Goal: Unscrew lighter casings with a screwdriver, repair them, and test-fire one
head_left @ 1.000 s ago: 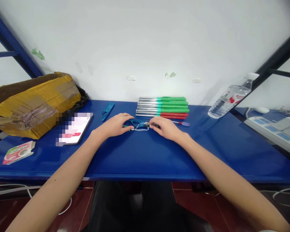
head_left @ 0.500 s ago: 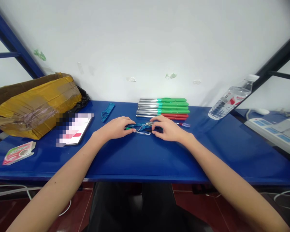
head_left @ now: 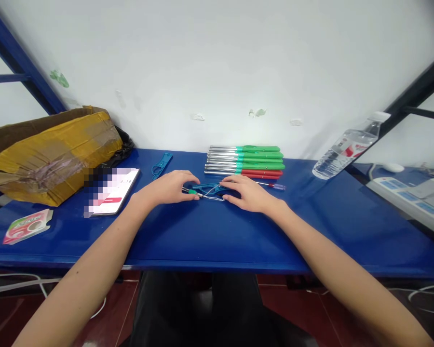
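Note:
Between my hands, on the blue table, lies a blue plastic handle shell [head_left: 207, 186]. A thin white wire [head_left: 214, 198] loops in front of it. My left hand [head_left: 171, 187] has its thumb and fingers around a small metal-tipped part with a green piece [head_left: 192, 192], to which the wire seems to run. At the other end of the shell, my right hand [head_left: 246, 193] has bent fingers, with thumb and index by the shell and the wire ends; what they grip is hidden. A screwdriver [head_left: 277, 186] with a purple clear handle lies just beyond my right hand.
Long-nosed lighters with green and red handles [head_left: 260, 161] lie in a row near the wall. Another blue shell [head_left: 162, 165], a phone [head_left: 117, 193], a taped box [head_left: 58, 159] and a card package [head_left: 28, 226] are leftward. A water bottle [head_left: 343, 153] and power strip [head_left: 412, 195] stand right.
My left hand has drawn slightly left and up, its thumb and fingers now further apart and the green piece more visible. My right hand has shifted slightly over the shell's right end.

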`<state>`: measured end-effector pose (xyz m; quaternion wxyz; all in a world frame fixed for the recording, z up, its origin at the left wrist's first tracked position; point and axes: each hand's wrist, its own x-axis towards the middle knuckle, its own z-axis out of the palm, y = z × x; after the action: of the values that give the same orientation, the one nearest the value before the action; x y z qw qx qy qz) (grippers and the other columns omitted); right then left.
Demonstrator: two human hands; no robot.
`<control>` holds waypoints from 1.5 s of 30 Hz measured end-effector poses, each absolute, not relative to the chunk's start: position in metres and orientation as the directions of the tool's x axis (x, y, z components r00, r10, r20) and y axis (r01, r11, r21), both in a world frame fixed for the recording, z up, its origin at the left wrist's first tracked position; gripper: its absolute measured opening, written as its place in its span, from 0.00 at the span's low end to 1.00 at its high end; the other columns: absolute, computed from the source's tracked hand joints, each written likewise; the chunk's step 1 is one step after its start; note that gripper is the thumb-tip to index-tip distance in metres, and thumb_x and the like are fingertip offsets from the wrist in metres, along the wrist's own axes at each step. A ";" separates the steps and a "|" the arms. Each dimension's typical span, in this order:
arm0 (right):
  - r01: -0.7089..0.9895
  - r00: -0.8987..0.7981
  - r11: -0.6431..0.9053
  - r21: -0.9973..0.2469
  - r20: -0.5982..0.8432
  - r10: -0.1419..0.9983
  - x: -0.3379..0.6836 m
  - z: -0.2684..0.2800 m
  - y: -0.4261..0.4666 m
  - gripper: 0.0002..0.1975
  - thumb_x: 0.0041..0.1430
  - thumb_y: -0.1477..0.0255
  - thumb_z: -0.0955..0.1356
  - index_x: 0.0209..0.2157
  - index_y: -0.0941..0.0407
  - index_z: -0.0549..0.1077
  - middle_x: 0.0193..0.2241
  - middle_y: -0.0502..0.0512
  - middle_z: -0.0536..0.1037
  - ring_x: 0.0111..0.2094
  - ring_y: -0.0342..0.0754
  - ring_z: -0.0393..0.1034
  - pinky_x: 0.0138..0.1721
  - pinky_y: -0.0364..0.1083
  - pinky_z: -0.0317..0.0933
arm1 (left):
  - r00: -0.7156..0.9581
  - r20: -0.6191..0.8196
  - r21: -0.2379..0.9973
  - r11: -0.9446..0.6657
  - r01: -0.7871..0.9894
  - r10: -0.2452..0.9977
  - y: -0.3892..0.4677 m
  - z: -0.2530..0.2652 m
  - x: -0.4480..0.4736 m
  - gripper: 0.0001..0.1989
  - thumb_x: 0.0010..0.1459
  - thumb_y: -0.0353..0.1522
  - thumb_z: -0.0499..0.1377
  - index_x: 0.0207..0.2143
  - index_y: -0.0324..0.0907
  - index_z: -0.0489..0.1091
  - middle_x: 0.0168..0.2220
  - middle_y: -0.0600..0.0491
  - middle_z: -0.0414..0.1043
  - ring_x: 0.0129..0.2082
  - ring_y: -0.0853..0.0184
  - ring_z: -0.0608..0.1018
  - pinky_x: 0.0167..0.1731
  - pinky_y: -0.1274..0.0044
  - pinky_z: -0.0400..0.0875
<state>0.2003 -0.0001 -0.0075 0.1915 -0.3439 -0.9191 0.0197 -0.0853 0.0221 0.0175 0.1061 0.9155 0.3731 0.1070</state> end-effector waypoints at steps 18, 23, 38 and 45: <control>0.622 -0.679 0.763 -0.177 0.364 0.638 0.201 -0.015 0.006 0.18 0.66 0.78 0.60 0.53 0.59 0.74 0.51 0.62 0.76 0.51 0.56 0.70 0.51 0.57 0.66 | 0.685 0.006 0.366 -0.639 0.676 0.728 0.027 0.020 -0.092 0.09 0.59 0.34 0.57 0.40 0.43 0.73 0.41 0.51 0.76 0.40 0.64 0.76 0.38 0.75 0.68; 0.620 -0.678 0.764 -0.180 0.368 0.637 0.201 -0.015 0.007 0.18 0.65 0.77 0.60 0.52 0.59 0.74 0.51 0.62 0.76 0.51 0.56 0.70 0.51 0.57 0.66 | 0.669 -0.006 0.394 -0.613 0.685 0.743 0.026 0.022 -0.093 0.09 0.58 0.34 0.57 0.40 0.43 0.73 0.39 0.51 0.76 0.39 0.64 0.77 0.38 0.74 0.69; 0.607 -0.671 0.763 -0.222 0.372 0.641 0.203 -0.017 0.008 0.22 0.63 0.82 0.59 0.53 0.58 0.74 0.51 0.62 0.75 0.51 0.55 0.70 0.51 0.57 0.66 | 0.646 0.132 0.408 -0.635 0.656 0.752 0.030 0.021 -0.095 0.16 0.62 0.38 0.53 0.47 0.41 0.72 0.40 0.49 0.77 0.38 0.64 0.77 0.39 0.74 0.71; 0.604 -0.672 0.767 -0.218 0.379 0.636 0.202 -0.017 0.008 0.21 0.64 0.81 0.59 0.53 0.57 0.74 0.51 0.62 0.76 0.51 0.55 0.70 0.51 0.57 0.66 | 0.626 0.091 0.424 -0.599 0.680 0.775 0.033 0.017 -0.094 0.17 0.63 0.37 0.52 0.49 0.41 0.72 0.39 0.49 0.78 0.36 0.65 0.78 0.37 0.76 0.72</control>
<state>0.2025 0.0075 -0.0169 0.2211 -0.3393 -0.9136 0.0369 -0.0942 0.0325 0.0174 0.1773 0.8840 0.4113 0.1340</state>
